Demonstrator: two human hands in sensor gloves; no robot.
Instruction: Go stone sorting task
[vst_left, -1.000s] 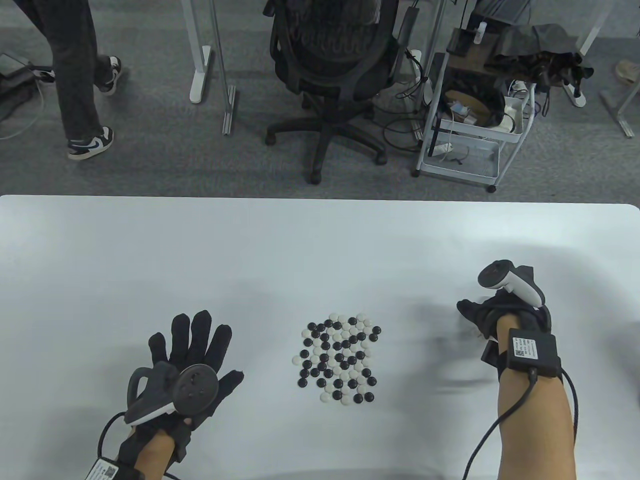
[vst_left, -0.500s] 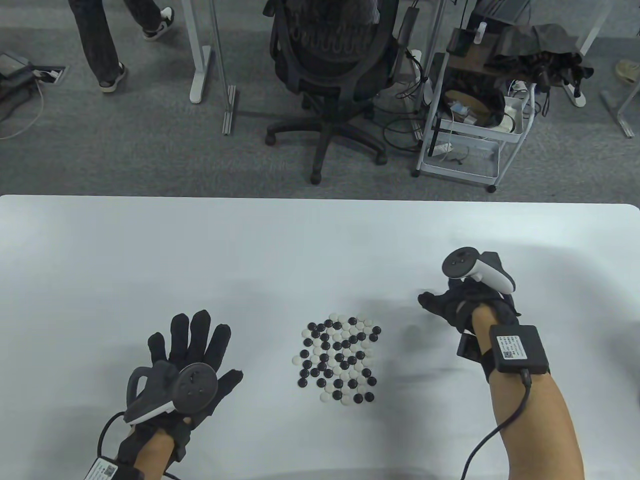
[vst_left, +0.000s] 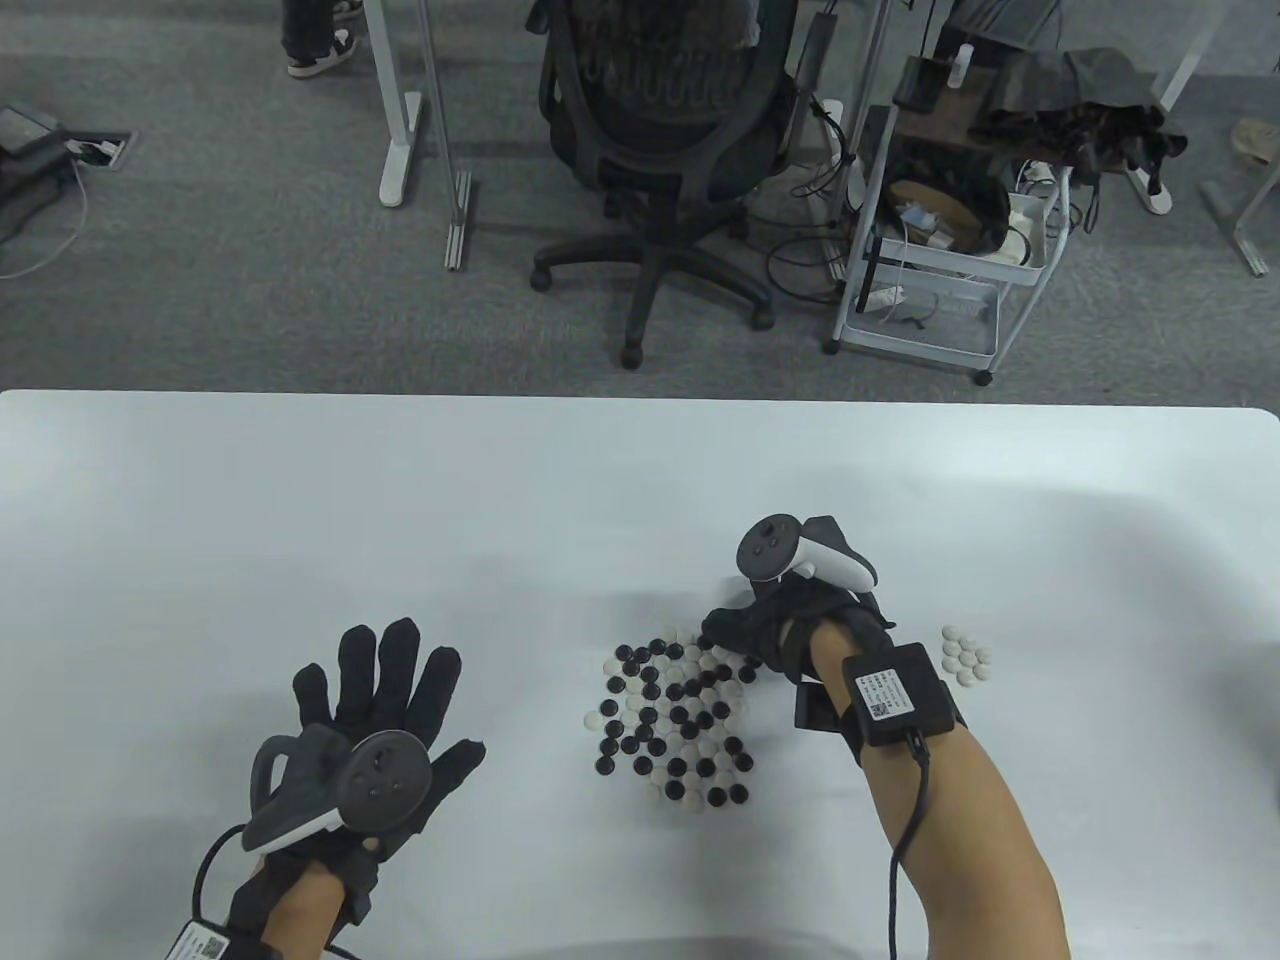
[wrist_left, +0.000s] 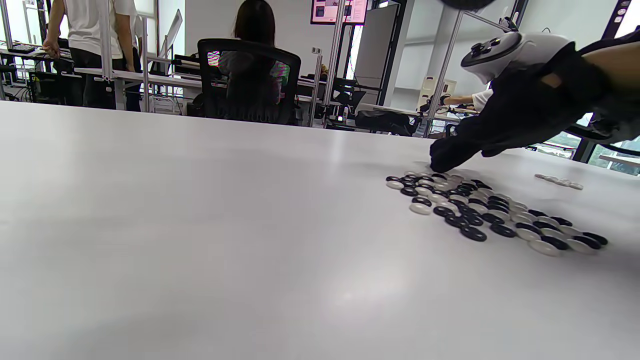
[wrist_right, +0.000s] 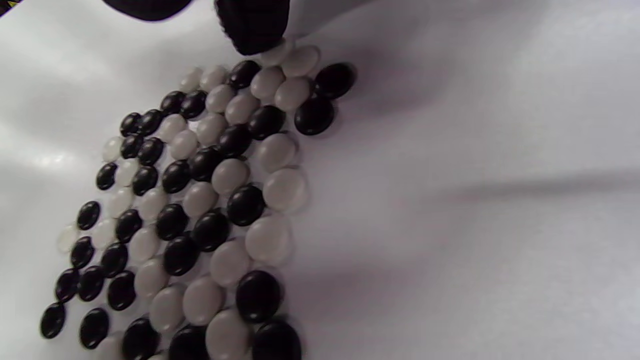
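Observation:
A pile of mixed black and white Go stones (vst_left: 675, 725) lies flat on the white table (vst_left: 300, 500); it also shows in the left wrist view (wrist_left: 490, 212) and close up in the right wrist view (wrist_right: 200, 200). A small cluster of white stones (vst_left: 965, 655) lies apart on the right (wrist_left: 557, 181). My right hand (vst_left: 725, 632) reaches over the pile's far right corner. One fingertip (wrist_right: 252, 25) touches a white stone at the pile's edge. My left hand (vst_left: 385, 670) rests flat on the table left of the pile, its fingers spread and holding nothing.
Beyond the table's far edge stand a black office chair (vst_left: 665, 130) and a white wire cart (vst_left: 945, 250) with cables. A person's shoe (vst_left: 315, 40) shows at the top left of the floor.
My right hand has moved left from the table's right side to the pile's far right corner, uncovering the white cluster. The left hand has stayed put. The person behind has walked away.

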